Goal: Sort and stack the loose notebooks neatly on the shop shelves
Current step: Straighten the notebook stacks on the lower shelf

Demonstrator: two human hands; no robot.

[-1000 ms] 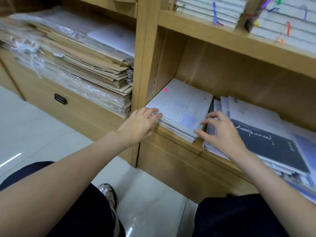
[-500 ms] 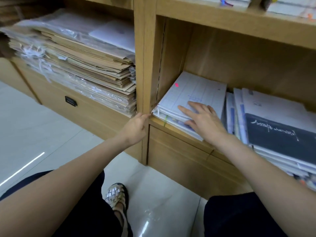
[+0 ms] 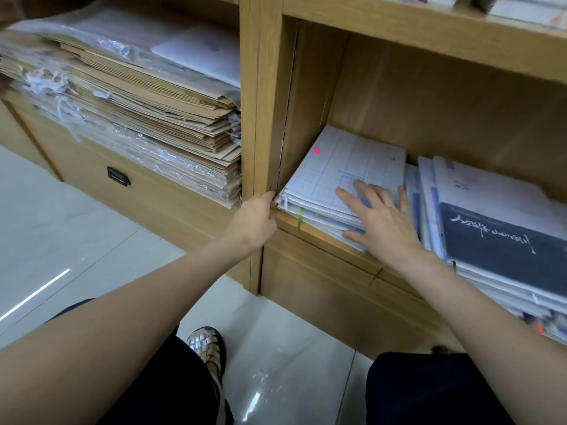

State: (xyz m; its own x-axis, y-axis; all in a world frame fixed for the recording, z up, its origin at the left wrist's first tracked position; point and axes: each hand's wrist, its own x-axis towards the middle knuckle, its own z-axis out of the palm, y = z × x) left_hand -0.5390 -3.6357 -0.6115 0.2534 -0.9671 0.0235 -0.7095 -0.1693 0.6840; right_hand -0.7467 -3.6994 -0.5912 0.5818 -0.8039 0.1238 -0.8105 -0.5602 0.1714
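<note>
The wooden shelf unit holds a grid-covered stack of notebooks in the left corner of its lower right compartment, with a second pile topped by a dark notebook just beside it on the right. The right hand lies flat on the grid stack, fingers spread across the top cover and thumb along the front edge. The left hand curls its fingertips against the stack's front left corner, at the upright post; whether they pinch it cannot be told.

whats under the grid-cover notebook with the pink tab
Under the grid-cover notebook lie more notebooks; only their front edges show, one bearing a green band. Their covers are hidden. The right hand presses flat on top.
</note>
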